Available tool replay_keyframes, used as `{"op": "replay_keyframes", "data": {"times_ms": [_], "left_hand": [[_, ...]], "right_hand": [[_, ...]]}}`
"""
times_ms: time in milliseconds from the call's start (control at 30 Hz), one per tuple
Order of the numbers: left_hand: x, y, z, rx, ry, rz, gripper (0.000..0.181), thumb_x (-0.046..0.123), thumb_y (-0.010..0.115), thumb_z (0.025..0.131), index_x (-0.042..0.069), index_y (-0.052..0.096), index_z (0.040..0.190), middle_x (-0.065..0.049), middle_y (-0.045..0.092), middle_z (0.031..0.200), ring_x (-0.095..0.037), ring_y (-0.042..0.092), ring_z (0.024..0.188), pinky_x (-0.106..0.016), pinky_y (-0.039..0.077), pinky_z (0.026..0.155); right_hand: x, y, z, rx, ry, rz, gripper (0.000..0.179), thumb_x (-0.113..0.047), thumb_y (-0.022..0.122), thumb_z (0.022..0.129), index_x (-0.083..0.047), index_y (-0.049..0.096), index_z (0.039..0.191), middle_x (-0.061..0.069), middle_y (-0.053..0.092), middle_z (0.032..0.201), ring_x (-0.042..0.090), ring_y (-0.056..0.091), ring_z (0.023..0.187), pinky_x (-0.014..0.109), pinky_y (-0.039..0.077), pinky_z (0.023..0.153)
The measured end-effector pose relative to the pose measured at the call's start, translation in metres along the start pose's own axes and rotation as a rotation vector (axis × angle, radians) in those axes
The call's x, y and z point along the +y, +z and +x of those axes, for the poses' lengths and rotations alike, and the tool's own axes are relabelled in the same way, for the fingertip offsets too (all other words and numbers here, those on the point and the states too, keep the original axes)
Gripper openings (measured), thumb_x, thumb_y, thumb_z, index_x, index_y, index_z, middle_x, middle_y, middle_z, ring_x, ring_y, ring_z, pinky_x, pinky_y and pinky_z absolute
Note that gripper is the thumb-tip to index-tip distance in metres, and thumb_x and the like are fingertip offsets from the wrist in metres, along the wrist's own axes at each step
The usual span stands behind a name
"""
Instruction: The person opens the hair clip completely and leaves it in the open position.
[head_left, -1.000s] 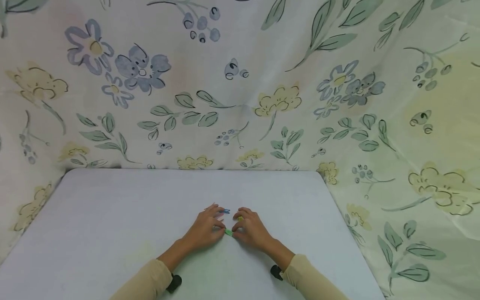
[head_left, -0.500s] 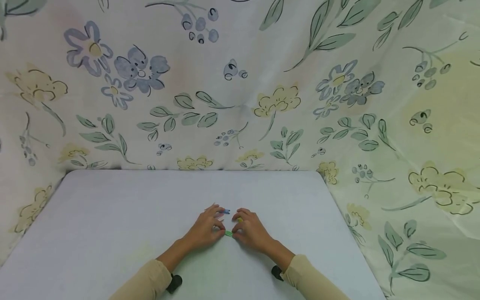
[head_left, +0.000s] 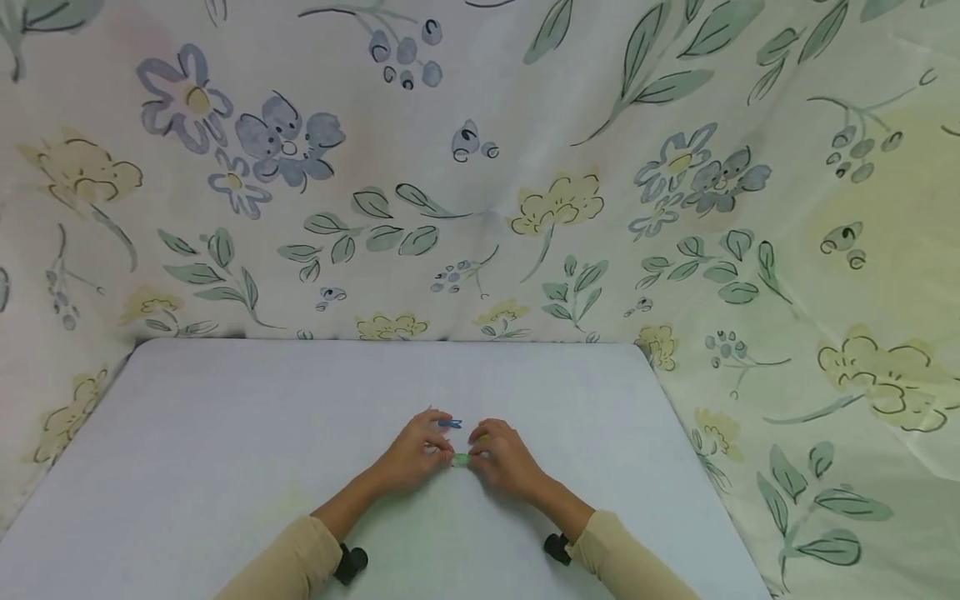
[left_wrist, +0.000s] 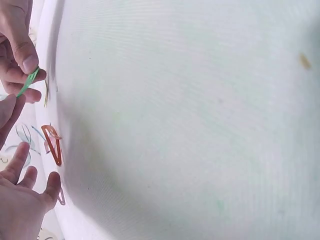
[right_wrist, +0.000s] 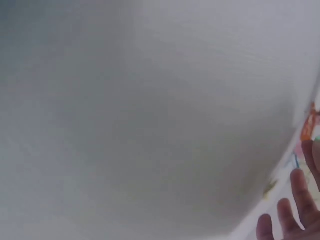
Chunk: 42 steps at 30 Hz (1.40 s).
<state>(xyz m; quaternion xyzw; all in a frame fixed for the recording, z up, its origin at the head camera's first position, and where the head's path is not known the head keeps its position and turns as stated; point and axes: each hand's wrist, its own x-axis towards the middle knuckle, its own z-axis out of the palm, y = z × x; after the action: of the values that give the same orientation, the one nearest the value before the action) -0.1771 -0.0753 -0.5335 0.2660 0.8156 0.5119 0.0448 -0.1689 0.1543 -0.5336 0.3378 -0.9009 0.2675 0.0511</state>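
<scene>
A small green hair clip is pinched between both hands over the white table. My left hand holds its left end with thumb and index finger, the other fingers spread. From the other side my right hand pinches the right end. In the left wrist view the green clip looks thin and seen edge-on. Near the left hand's fingers lie an orange snap hair clip and a pink clip. A blue clip lies by the left fingertips, and a yellow clip is partly hidden under the right hand's fingers.
The white table extends around both hands. Behind it and at the right hangs a floral cloth. Dark wrist cameras sit under both sleeve cuffs.
Both hands have shifted slightly up and to the right with the green clip, which now shows a broader, paler face. The blue clip stays in place.
</scene>
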Motion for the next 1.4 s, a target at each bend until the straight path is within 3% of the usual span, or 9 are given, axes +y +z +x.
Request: {"op": "replay_keyframes", "data": {"times_ms": [100, 200, 333, 500, 667, 933, 1400], "left_hand": [[0.003, -0.004, 0.002, 0.002, -0.059, -0.063, 0.006, 0.003, 0.071, 0.090, 0.003, 0.077, 0.088, -0.023, 0.051, 0.139, -0.047, 0.046, 0.132, -0.057, 0.042, 0.102], [0.008, -0.008, 0.004, 0.021, -0.126, -0.111, 0.009, 0.007, 0.070, 0.092, 0.001, 0.077, 0.093, -0.022, 0.052, 0.140, -0.043, 0.052, 0.127, -0.057, 0.045, 0.099], [0.014, -0.013, 0.008, 0.039, -0.234, -0.203, 0.014, 0.011, 0.068, 0.094, 0.000, 0.077, 0.096, -0.015, 0.053, 0.143, -0.040, 0.046, 0.134, -0.051, 0.046, 0.101], [0.018, -0.017, 0.010, 0.044, -0.308, -0.314, 0.018, 0.015, 0.069, 0.094, -0.001, 0.076, 0.097, -0.012, 0.053, 0.143, -0.037, 0.044, 0.137, -0.045, 0.047, 0.102], [0.020, -0.016, 0.008, 0.036, -0.326, -0.354, 0.020, 0.020, 0.072, 0.093, 0.002, 0.077, 0.098, -0.009, 0.055, 0.142, -0.033, 0.044, 0.137, -0.045, 0.043, 0.102], [0.022, -0.016, 0.008, 0.031, -0.313, -0.409, 0.020, 0.018, 0.071, 0.093, 0.000, 0.076, 0.100, -0.010, 0.054, 0.143, -0.034, 0.044, 0.137, -0.034, 0.045, 0.092], [0.024, -0.018, 0.007, 0.033, -0.293, -0.446, 0.022, 0.018, 0.071, 0.093, -0.001, 0.076, 0.102, -0.018, 0.049, 0.146, -0.035, 0.043, 0.137, -0.043, 0.044, 0.101]], "right_hand": [[-0.002, -0.007, 0.003, -0.005, 0.043, 0.109, 0.005, -0.001, 0.069, 0.090, -0.001, 0.073, 0.093, 0.010, 0.063, 0.113, 0.032, 0.053, 0.118, 0.052, 0.042, 0.102], [-0.004, -0.015, 0.008, -0.033, 0.162, 0.286, 0.009, -0.004, 0.064, 0.095, -0.002, 0.073, 0.097, 0.008, 0.063, 0.116, 0.029, 0.054, 0.116, 0.050, 0.044, 0.101], [-0.005, -0.025, 0.015, -0.062, 0.328, 0.509, 0.016, -0.010, 0.059, 0.100, -0.003, 0.074, 0.100, 0.009, 0.063, 0.122, 0.026, 0.054, 0.117, 0.042, 0.046, 0.096], [-0.005, -0.031, 0.017, -0.070, 0.389, 0.649, 0.018, -0.008, 0.057, 0.101, 0.001, 0.073, 0.101, 0.019, 0.059, 0.128, 0.027, 0.053, 0.116, 0.029, 0.047, 0.089], [-0.004, -0.035, 0.016, -0.085, 0.389, 0.692, 0.019, -0.006, 0.056, 0.101, 0.007, 0.071, 0.101, 0.026, 0.055, 0.130, 0.027, 0.052, 0.113, 0.025, 0.046, 0.087], [-0.005, -0.037, 0.017, -0.059, 0.393, 0.702, 0.020, -0.011, 0.060, 0.100, 0.003, 0.074, 0.101, 0.019, 0.056, 0.125, 0.024, 0.052, 0.110, 0.025, 0.047, 0.088], [-0.005, -0.039, 0.021, -0.046, 0.379, 0.714, 0.019, -0.011, 0.061, 0.099, 0.002, 0.075, 0.100, 0.024, 0.053, 0.128, 0.025, 0.051, 0.109, 0.027, 0.047, 0.087]]}}
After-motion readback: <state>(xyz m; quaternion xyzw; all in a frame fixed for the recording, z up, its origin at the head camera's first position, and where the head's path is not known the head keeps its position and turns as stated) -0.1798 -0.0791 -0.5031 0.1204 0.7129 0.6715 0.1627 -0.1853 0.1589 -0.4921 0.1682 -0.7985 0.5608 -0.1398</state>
